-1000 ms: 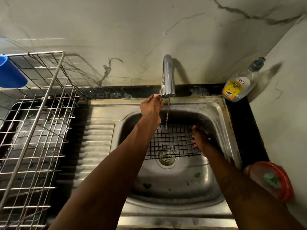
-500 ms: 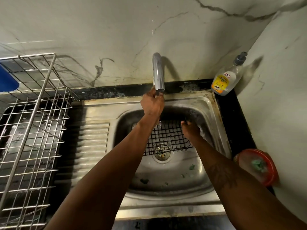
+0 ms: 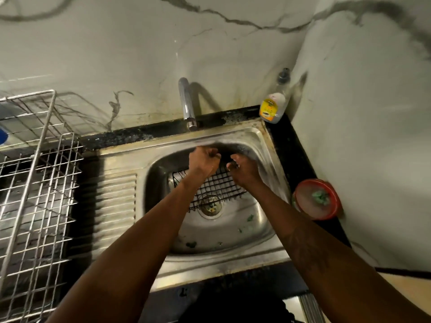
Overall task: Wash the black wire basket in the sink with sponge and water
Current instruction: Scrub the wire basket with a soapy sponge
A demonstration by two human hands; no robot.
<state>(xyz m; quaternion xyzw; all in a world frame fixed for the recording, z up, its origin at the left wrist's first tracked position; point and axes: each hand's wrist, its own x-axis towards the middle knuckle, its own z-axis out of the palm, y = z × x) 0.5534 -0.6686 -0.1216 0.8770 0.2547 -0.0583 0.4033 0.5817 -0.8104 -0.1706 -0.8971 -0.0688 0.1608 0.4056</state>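
Observation:
The black wire basket (image 3: 218, 186) lies tilted in the steel sink (image 3: 257, 134), over the drain (image 3: 211, 208). My left hand (image 3: 203, 161) is curled at the basket's far rim, and my right hand (image 3: 242, 170) grips that rim just to its right. The rim itself is hidden behind both hands. The tap (image 3: 186, 106) stands above them with no water visible. A green sponge (image 3: 320, 198) sits in a red dish (image 3: 335, 206) on the counter right of the sink.
A dish soap bottle (image 3: 272, 108) stands in the back right corner. A large metal drying rack (image 3: 42, 183) fills the left side beside the ribbed drainboard (image 3: 116, 201). Green scraps lie on the sink bottom. Marble walls close in behind and to the right.
My left hand left the tap spout and dropped to the basket's far rim. My right hand shifted from the basket's right side toward the far rim. The camera view tilted upward.

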